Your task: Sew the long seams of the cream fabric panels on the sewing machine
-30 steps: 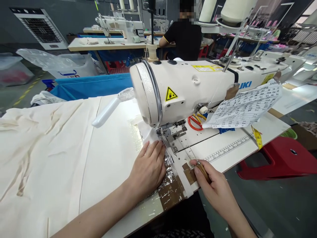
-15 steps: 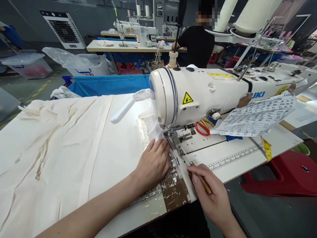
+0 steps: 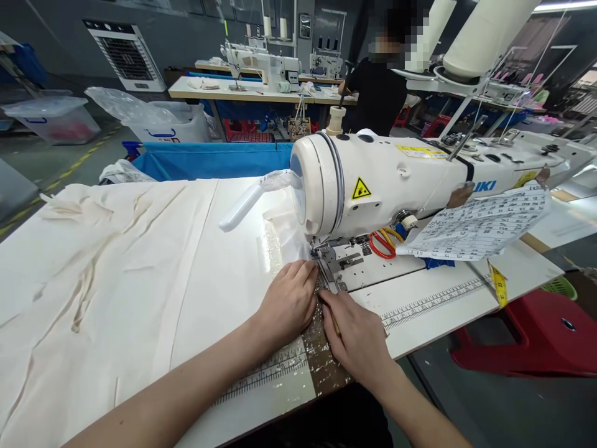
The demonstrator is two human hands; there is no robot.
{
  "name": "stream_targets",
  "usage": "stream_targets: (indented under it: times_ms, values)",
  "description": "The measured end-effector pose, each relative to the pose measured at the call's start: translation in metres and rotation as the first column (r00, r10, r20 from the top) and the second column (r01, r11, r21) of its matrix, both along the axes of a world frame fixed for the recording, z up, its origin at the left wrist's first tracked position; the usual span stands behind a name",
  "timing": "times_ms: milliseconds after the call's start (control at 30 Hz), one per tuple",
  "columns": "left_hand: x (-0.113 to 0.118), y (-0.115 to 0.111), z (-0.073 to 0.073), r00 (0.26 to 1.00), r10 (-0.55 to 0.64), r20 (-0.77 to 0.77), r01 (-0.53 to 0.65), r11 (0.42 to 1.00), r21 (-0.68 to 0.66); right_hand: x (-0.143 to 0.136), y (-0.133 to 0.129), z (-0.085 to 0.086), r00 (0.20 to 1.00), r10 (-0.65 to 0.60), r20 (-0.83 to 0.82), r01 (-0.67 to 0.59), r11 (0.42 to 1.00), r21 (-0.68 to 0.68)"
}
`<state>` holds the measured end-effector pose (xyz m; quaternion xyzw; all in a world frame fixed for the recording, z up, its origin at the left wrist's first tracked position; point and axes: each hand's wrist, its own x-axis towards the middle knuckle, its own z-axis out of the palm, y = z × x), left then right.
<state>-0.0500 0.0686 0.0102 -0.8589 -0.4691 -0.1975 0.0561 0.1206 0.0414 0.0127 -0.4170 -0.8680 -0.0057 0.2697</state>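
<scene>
In the head view my left hand [image 3: 288,297] rests beside the needle area of a white sewing machine [image 3: 373,180], its bent fingers close together on a piece of white fabric [image 3: 293,239]. Its thumb is hidden. Close against it, my right hand [image 3: 357,330] is closed around an awl [image 3: 334,325]. Only part of the awl's wooden handle shows; the metal shaft is hidden by the fingers. Both hands' fingertips meet just in front of the presser foot [image 3: 321,252]. Clear film over a brown patch [image 3: 321,358] covers the table edge below them.
Cream fabric [image 3: 88,280] lies wrinkled across the left of the table. Red-handled scissors [image 3: 382,244] and a written paper sheet [image 3: 480,224] are by the machine. A red stool [image 3: 536,336] stands right. Behind sits a person [image 3: 375,96] in black.
My right hand has moved left and forward with the awl, up against my left hand. The left hand stays on the fabric. The view has shifted slightly.
</scene>
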Motion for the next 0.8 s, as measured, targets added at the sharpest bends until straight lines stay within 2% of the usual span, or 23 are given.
stream_targets:
  times_ms: [200, 433, 600, 700, 800]
  values:
    - [-0.001, 0.003, -0.002, 1.000, 0.005, 0.012, -0.005, 1.000, -0.002, -0.003, -0.002, 0.000, 0.996, -0.054, 0.078, 0.052, 0.998, 0.023]
    - [-0.008, 0.009, -0.004, 0.997, 0.032, 0.067, -0.027, 0.998, -0.063, -0.014, -0.003, 0.000, 0.961, -0.173, 0.215, 0.171, 0.985, 0.031]
    - [-0.011, 0.014, -0.005, 0.995, 0.051, 0.089, -0.047, 0.998, -0.049, -0.009, -0.009, 0.001, 0.986, -0.130, 0.105, 0.130, 0.992, 0.003]
    - [-0.010, 0.011, 0.007, 0.993, 0.076, 0.087, -0.069, 0.994, -0.085, -0.001, -0.017, 0.000, 0.998, -0.048, -0.039, 0.047, 0.999, -0.026]
    - [-0.017, -0.006, 0.034, 0.997, 0.073, 0.010, -0.069, 0.980, -0.187, 0.008, -0.025, -0.003, 0.994, 0.038, -0.106, -0.041, 0.999, -0.034]
